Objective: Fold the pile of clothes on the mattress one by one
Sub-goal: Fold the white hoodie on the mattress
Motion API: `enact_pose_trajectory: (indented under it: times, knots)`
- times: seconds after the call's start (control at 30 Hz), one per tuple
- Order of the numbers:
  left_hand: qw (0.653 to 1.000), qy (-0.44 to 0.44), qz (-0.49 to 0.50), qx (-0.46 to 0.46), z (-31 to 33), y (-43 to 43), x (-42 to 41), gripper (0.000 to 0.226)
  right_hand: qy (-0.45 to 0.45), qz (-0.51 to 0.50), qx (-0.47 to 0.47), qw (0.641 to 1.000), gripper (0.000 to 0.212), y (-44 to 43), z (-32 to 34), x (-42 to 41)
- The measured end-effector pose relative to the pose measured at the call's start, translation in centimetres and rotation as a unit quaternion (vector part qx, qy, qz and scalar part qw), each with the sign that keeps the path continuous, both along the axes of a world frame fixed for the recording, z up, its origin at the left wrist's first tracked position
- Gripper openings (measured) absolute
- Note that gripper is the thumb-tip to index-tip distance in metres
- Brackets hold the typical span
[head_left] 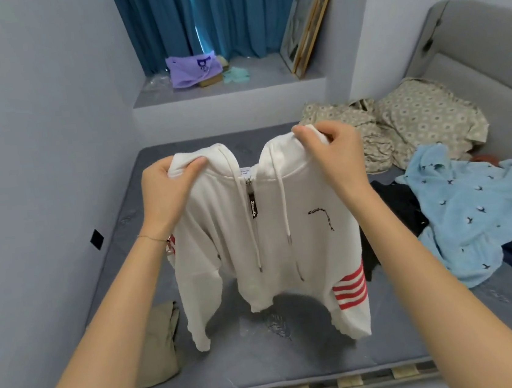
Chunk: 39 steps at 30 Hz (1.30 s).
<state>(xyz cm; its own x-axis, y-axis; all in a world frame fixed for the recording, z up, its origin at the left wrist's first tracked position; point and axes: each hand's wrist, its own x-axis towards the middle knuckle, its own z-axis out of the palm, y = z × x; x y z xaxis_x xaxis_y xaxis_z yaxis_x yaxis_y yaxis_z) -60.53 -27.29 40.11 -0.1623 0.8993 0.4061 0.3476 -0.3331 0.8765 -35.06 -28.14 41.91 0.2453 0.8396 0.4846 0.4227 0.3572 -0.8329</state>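
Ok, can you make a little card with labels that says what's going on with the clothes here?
held item: white zip-up hoodie with red sleeve stripes, held up over the grey mattress
left grip: pinches the hoodie's shoulder beside the hood
right grip: pinches the other shoulder
folded already: khaki cloth garment, at the mattress's left edge
to fold: light blue fleece top with dark bird print, on the right

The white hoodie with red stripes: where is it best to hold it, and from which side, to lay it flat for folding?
At the two shoulders beside the hood, from above, as the left hand and right hand pinch it now. Held there, the white hoodie hangs straight, zip centred, sleeves dropping at each side over the mattress.
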Motion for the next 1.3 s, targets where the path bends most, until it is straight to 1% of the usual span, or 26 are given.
enact_pose_trajectory:
  times: [0.1,0.17,0.23,0.3,0.37,0.43,0.5,0.63,0.7,0.8,0.93,1.03,1.07,1.17,1.23,1.3]
  knots:
    - [1.000,-0.001,-0.011,0.018,1.5,0.4,0.0,0.042,-0.032,-0.022,0.063,0.997,0.049,1.0,2.1,0.7]
    - [1.000,0.024,-0.010,0.003,1.5,1.9,-0.3,0.045,-0.072,-0.053,0.063,0.994,0.050,2.5,2.0,1.1]
    - [0.997,0.067,-0.009,-0.039,-0.3,3.9,-0.6,0.051,-0.122,-0.069,0.011,0.990,0.048,4.4,0.0,1.7]
    - [0.988,0.126,-0.014,-0.094,-3.7,5.8,-0.4,0.053,-0.164,-0.064,-0.082,0.981,0.044,6.2,-3.8,2.3]
    - [0.973,0.169,-0.029,-0.154,-8.2,8.0,0.0,0.054,-0.180,-0.056,-0.164,0.968,0.045,7.9,-8.6,2.5]
    - [0.959,0.189,-0.039,-0.206,-13.0,10.3,0.1,0.048,-0.186,-0.061,-0.223,0.955,0.047,9.5,-13.5,2.3]
    - [0.950,0.194,-0.038,-0.242,-17.2,12.7,0.1,0.044,-0.177,-0.070,-0.277,0.942,0.046,11.1,-17.8,1.9]
    - [0.937,0.206,-0.047,-0.277,-23.3,17.4,0.0,0.049,-0.171,-0.083,-0.353,0.916,0.042,15.0,-24.3,0.8]
    - [0.934,0.196,-0.054,-0.293,-26.1,20.0,-0.3,0.047,-0.154,-0.083,-0.371,0.912,0.038,16.9,-27.0,0.3]
    - [0.941,0.162,-0.041,-0.293,-30.3,23.1,-0.5,0.050,-0.113,-0.069,-0.376,0.917,0.035,19.7,-31.3,0.1]
    - [0.944,0.140,-0.020,-0.298,-35.7,26.0,-0.3,0.040,-0.100,-0.042,-0.393,0.913,0.023,23.1,-36.7,0.0]
    - [0.940,0.123,0.009,-0.318,-39.8,27.1,-0.4,0.023,-0.141,-0.034,-0.399,0.905,0.032,25.4,-40.4,-0.1]
    - [0.940,0.117,0.016,-0.321,-40.9,27.1,-0.4,0.023,-0.165,-0.036,-0.396,0.902,0.034,25.8,-41.6,-0.1]
    - [0.942,0.128,0.012,-0.309,-43.5,26.6,-0.1,0.033,-0.221,-0.030,-0.384,0.896,0.043,25.9,-44.3,-0.3]
    - [0.940,0.130,0.022,-0.314,-45.1,26.1,0.0,0.039,-0.233,-0.014,-0.390,0.891,0.049,25.7,-45.7,-0.7]
    - [0.938,0.136,0.029,-0.317,-46.6,25.8,-0.2,0.047,-0.234,-0.004,-0.422,0.876,0.056,25.7,-47.1,-0.9]
